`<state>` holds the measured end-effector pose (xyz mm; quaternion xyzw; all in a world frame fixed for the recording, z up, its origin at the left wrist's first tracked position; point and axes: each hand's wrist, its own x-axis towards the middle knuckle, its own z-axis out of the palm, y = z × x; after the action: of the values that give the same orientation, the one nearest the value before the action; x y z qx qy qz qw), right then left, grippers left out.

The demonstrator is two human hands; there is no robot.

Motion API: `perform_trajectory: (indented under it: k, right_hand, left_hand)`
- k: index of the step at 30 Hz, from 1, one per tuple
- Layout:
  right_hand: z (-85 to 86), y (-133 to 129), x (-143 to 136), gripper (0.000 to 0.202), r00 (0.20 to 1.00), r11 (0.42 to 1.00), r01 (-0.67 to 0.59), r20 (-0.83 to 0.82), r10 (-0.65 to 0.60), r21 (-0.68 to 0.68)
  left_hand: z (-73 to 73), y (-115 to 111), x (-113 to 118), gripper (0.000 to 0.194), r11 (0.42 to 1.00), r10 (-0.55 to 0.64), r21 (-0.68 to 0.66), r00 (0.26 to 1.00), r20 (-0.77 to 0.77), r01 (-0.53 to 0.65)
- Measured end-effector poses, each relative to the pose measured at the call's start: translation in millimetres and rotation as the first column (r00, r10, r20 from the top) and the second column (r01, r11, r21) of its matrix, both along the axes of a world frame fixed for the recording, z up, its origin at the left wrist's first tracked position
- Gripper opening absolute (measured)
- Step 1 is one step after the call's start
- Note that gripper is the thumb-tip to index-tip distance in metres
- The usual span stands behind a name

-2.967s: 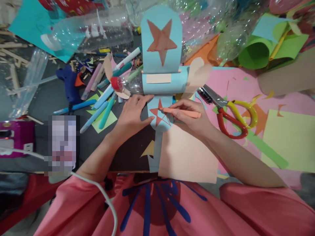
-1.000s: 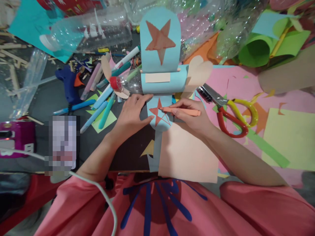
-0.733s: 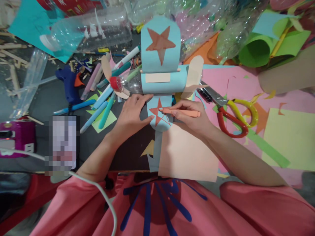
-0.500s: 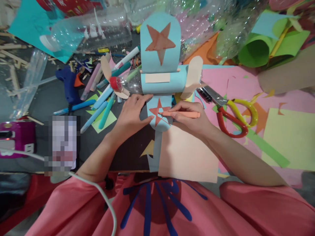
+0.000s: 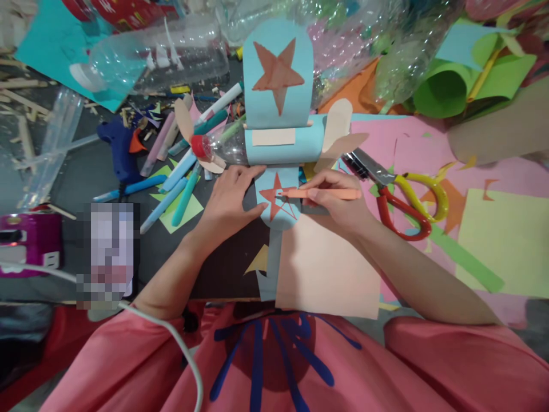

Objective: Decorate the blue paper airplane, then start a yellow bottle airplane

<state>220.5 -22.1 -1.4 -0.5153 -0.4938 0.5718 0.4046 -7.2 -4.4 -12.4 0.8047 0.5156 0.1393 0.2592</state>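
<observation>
A toy plane made from a plastic bottle and light blue paper [image 5: 285, 147] lies in front of me, with a red cap and paper propeller on its left end. Its upper wing bears a filled reddish star [image 5: 278, 74]; the star on the lower wing [image 5: 274, 200] is partly coloured, with bare blue inside its outline. My right hand [image 5: 337, 200] grips an orange marker [image 5: 330, 193], its tip on or just over the lower star. My left hand [image 5: 234, 197] rests at that wing's left edge, thumb and forefinger spread apart and touching it.
Scissors [image 5: 390, 186] with red and yellow handles lie to the right on pink paper. Several markers [image 5: 184, 200] and a blue glue gun [image 5: 120, 149] lie left. Plastic bottles [image 5: 163, 54] crowd the back. A white cable [image 5: 171, 332] crosses at lower left, near a blurred phone.
My right hand has shifted slightly right, and the marker now lies closer to level, its tip still at the lower star. My left hand and the plane have hardly moved.
</observation>
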Motion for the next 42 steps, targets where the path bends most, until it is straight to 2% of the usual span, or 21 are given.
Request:
perform_trajectory:
  k: [2,5,11,22,28,39,42]
  right_hand:
    - [-1.9,1.8,1.2,0.011,1.0,1.0,0.009,-0.028,-0.009,0.014]
    - [-3.2,2.5,1.8,0.015,0.999,0.999,-0.042,-0.03,0.043,0.032]
    - [-3.1,-0.4,0.8,0.015,0.993,0.992,-0.095,0.078,0.088,0.081]
    - [-4.1,-0.3,0.5,0.017,0.991,0.991,-0.118,0.07,0.113,0.066]
    - [-4.6,-1.2,1.5,0.02,0.988,0.99,-0.143,0.057,0.142,0.013]
    - [2.0,-1.5,1.1,0.013,0.971,0.977,-0.211,0.115,0.209,0.009]
    - [1.3,-1.6,1.1,0.012,0.984,0.987,-0.159,0.077,0.158,0.006]
  left_hand:
    - [0.2,0.0,0.1,0.059,1.0,0.003,0.0,1.0,-0.003,-0.003]
    - [1.0,-0.3,0.3,0.058,1.0,0.004,-0.002,1.0,-0.004,-0.004]
    - [1.6,-0.3,1.0,0.056,1.0,0.004,0.003,1.0,-0.001,-0.004]
    - [1.8,-1.1,1.7,0.057,1.0,-0.005,0.02,1.0,-0.006,0.005]
    - [0.4,-0.6,0.9,0.057,1.0,0.0,0.019,1.0,-0.004,0.0]
    - [-0.9,-0.7,0.4,0.056,1.0,0.006,0.017,1.0,0.01,-0.007]
    - [-1.1,-0.3,0.2,0.057,1.0,0.001,0.017,1.0,0.015,-0.002]
